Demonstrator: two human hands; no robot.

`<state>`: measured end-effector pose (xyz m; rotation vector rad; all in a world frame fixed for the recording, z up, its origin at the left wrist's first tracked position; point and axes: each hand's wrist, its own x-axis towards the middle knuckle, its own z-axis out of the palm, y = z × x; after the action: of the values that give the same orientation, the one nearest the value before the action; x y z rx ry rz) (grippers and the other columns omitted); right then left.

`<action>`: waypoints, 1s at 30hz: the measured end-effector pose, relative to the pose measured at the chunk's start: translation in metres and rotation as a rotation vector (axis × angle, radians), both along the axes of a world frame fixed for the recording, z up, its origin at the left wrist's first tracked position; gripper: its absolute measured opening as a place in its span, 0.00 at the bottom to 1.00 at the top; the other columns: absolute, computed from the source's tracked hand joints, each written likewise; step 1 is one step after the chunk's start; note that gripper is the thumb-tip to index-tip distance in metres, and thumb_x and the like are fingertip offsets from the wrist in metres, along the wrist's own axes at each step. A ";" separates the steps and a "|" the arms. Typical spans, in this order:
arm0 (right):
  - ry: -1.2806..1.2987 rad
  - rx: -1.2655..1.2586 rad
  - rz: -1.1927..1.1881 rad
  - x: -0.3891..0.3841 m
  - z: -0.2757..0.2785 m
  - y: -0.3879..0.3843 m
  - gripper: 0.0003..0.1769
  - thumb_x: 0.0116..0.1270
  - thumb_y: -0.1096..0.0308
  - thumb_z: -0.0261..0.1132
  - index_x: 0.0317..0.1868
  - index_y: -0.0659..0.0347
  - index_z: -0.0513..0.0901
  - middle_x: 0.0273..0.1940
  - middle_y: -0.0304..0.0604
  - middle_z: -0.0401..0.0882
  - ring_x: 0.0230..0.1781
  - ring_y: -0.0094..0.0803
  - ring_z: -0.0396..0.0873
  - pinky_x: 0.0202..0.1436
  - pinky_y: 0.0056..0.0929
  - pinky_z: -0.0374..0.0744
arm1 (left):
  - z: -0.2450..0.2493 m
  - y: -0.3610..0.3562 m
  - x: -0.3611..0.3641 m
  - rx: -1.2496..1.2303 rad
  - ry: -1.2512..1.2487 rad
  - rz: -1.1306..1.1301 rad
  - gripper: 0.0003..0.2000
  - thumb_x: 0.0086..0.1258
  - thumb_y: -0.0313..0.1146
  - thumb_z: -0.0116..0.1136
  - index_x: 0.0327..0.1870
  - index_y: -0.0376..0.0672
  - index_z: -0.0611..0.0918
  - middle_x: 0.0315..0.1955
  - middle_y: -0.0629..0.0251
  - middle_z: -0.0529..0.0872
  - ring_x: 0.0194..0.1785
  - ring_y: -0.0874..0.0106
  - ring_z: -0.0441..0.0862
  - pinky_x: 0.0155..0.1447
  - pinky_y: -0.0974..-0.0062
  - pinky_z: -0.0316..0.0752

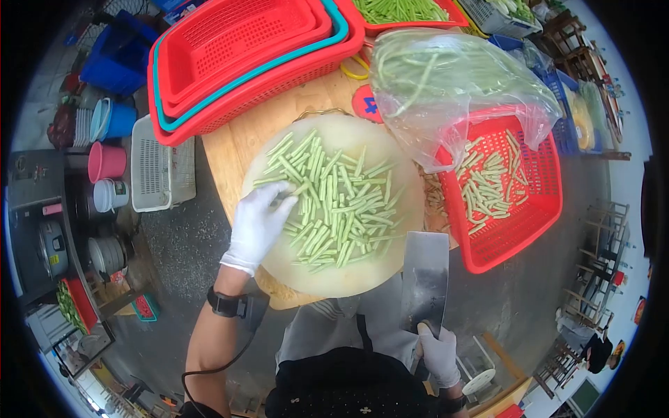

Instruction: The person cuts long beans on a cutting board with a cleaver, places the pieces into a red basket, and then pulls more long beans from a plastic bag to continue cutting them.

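Observation:
Cut green beans [338, 202] lie spread in short lengths over a round pale chopping board [279, 268]. My left hand [259, 221], in a white glove, is at the board's left side, its thumb and fingertips curled close to a few bean pieces; whether it grips one is hard to make out. In my gloved right hand [439, 355] is a cleaver [425, 279], held by the handle with its broad blade pointing away from me, beside the board's lower right edge. More cut beans [488, 184] sit in a red basket [512, 244] to the right.
A plastic bag [453, 76] of long whole beans rests against the red basket. Stacked red and teal baskets [251, 90] stand on the wooden table [230, 150] at the back left. Behind is a red tray [414, 26] of beans. A white crate [164, 167] is on the left.

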<state>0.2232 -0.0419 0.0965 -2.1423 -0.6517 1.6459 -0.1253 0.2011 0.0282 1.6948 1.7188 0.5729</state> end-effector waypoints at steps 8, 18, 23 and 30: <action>-0.061 -0.087 0.023 0.007 0.004 0.016 0.14 0.80 0.63 0.67 0.44 0.68 0.89 0.17 0.36 0.79 0.17 0.20 0.77 0.24 0.28 0.74 | -0.014 0.096 0.086 0.384 0.153 -0.248 0.11 0.68 0.32 0.74 0.48 0.39 0.90 0.44 0.53 0.92 0.50 0.54 0.89 0.59 0.61 0.82; -0.019 -0.068 -0.049 0.022 0.005 0.028 0.13 0.80 0.65 0.67 0.41 0.67 0.89 0.17 0.35 0.79 0.17 0.19 0.77 0.24 0.27 0.74 | -0.027 0.111 0.032 0.332 0.108 -0.044 0.12 0.72 0.34 0.70 0.52 0.38 0.90 0.47 0.52 0.92 0.55 0.55 0.88 0.66 0.61 0.79; -0.042 -0.088 -0.005 0.028 -0.001 0.032 0.13 0.79 0.65 0.67 0.41 0.67 0.89 0.17 0.35 0.80 0.18 0.18 0.77 0.25 0.26 0.75 | -0.039 0.105 0.005 0.244 0.154 -0.070 0.19 0.71 0.36 0.72 0.57 0.34 0.88 0.53 0.45 0.89 0.60 0.52 0.86 0.69 0.60 0.78; -0.030 -0.065 0.041 0.027 -0.003 0.039 0.13 0.79 0.65 0.67 0.40 0.67 0.89 0.17 0.36 0.80 0.18 0.19 0.77 0.25 0.27 0.75 | -0.032 0.088 0.002 0.207 0.040 -0.071 0.18 0.73 0.33 0.70 0.58 0.32 0.87 0.53 0.49 0.90 0.59 0.54 0.86 0.70 0.62 0.77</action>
<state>0.2498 -0.0029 0.0939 -2.2165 -0.6634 1.6809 -0.1229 0.2889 -0.0040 1.9142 1.6666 0.7090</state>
